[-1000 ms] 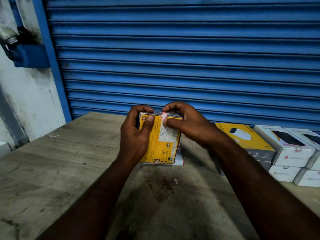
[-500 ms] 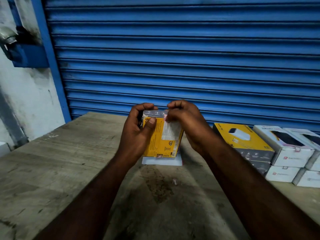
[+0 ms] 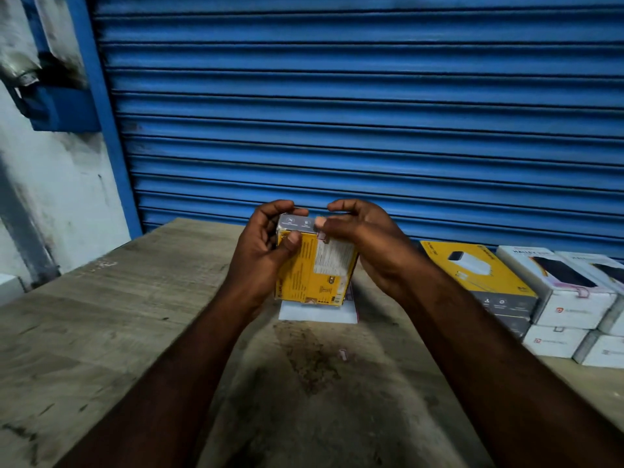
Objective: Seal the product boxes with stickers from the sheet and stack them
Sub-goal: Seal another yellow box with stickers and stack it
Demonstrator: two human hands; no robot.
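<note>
Over the middle of the wooden table (image 3: 101,332), two hands hold a yellow box (image 3: 317,270) upright.
The left hand (image 3: 260,255) grips the box's left side, thumb across the yellow face and fingers curled behind. The right hand (image 3: 368,244) curls round the upper right corner, its thumb pressing a small pink sticker (image 3: 320,235) at the top edge. Below and just behind the box, a white sticker sheet (image 3: 317,314) lies flat on the table, with a tiny scrap (image 3: 342,354) nearer the person. To the right, another yellow box tops a stack (image 3: 472,268) beside stacked white boxes (image 3: 557,298), all before a blue shutter (image 3: 337,96).
</note>
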